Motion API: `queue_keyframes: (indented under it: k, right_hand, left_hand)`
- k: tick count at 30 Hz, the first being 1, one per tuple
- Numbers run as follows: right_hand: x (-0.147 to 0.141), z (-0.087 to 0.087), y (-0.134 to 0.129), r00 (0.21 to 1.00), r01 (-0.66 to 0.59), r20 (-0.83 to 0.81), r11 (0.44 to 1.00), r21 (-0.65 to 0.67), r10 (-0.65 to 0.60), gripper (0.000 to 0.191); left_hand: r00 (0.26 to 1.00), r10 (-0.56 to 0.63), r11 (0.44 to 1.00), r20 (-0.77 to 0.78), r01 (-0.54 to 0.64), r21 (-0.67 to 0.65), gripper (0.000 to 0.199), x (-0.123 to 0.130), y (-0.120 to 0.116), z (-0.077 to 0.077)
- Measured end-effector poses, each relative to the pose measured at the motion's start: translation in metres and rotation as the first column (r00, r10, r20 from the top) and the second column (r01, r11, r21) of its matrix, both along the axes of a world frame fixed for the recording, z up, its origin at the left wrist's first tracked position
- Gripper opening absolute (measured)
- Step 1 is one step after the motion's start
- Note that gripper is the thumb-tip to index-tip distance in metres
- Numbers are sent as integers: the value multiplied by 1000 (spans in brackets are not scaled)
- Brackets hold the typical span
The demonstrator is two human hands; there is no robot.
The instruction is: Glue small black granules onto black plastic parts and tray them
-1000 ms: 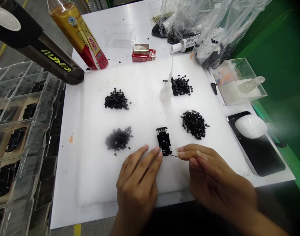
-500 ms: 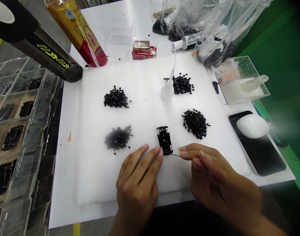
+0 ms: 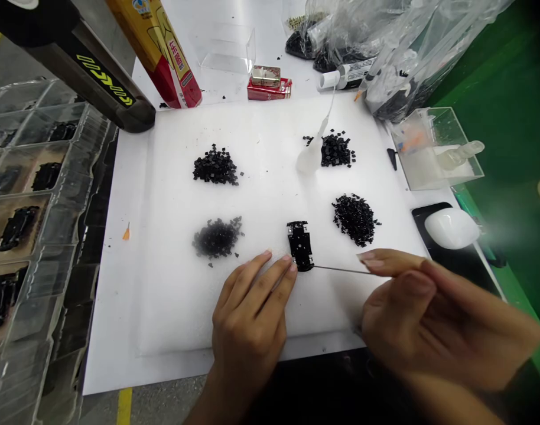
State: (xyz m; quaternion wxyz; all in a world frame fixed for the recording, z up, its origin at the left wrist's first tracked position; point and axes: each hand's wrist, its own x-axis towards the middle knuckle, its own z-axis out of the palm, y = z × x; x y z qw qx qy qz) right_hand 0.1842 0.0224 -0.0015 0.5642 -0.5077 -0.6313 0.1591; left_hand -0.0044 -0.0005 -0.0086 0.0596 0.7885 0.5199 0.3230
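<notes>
A small flat black plastic part with notched ends and tiny holes lies on the white foam pad. My left hand rests flat on the foam, fingers stretched out, its fingertips against the part's lower left edge. My right hand pinches a thin metal rod, whose tip reaches the part's lower right corner. Around the part lie four heaps of tiny black pieces: a lower left heap, an upper left heap, an upper right heap and a right heap.
A white dropper bottle stands by the upper right heap. Behind the pad are a dark bottle, a drink bottle, a red box and plastic bags. A clear box and white mouse-shaped object sit right; trays left.
My right hand has moved right, away from the black part, so more of the thin rod shows. My left hand stays beside the part. The whole view has shifted slightly.
</notes>
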Motion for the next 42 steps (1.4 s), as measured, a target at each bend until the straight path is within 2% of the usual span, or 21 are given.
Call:
queue_keyframes:
  k: [1,3,5,10,13,16,18,21,24,27,31,35,38,42]
  right_hand:
    - [-3,0,4,994,100,-47,991,85,-96,48]
    - [-9,0,11,940,327,-168,926,187,-298,31]
    - [-7,0,18,874,457,-273,872,176,-403,11]
    - [37,11,33,840,482,-348,867,124,-417,8]
    - [66,27,50,809,561,-307,814,151,-501,12]
    - [84,44,72,789,610,-253,763,213,-560,18]
    - [94,51,88,797,603,-203,766,222,-568,24]
    - [108,58,116,826,564,-114,809,166,-552,32]
    - [123,65,140,833,551,-17,826,122,-553,37]
    - [132,68,151,805,575,97,811,109,-585,37]
    - [140,58,152,770,599,210,796,87,-602,41]
    - [142,46,142,783,553,337,833,8,-523,51]
    - [128,44,114,780,531,400,847,-14,-482,54]
    - [82,35,52,821,443,429,894,-62,-377,34]
  left_hand:
    - [1000,6,1000,2,-6,2,46,1,0,-1]
    - [1000,18,1000,5,-18,7,46,2,0,-2]
    - [1000,24,1000,7,-24,11,45,3,0,-2]
    - [999,36,999,19,-37,33,48,3,-1,-2]
    - [999,36,998,30,-38,46,51,2,6,1]
    - [995,-39,998,-96,43,43,57,4,18,3]
    - [974,-83,995,-209,94,43,62,6,27,2]
    - [949,-72,990,-306,106,98,64,10,36,-4]
    - [951,-36,984,-309,88,157,62,12,41,-11]
    - [958,-22,982,-287,74,174,60,12,42,-13]
    - [963,-4,983,-270,54,177,59,10,40,-12]
    - [972,-9,989,-237,45,144,58,11,38,-12]
    - [983,-3,994,-183,23,108,55,12,36,-14]
    - [988,-1,999,-153,8,43,56,12,34,-15]
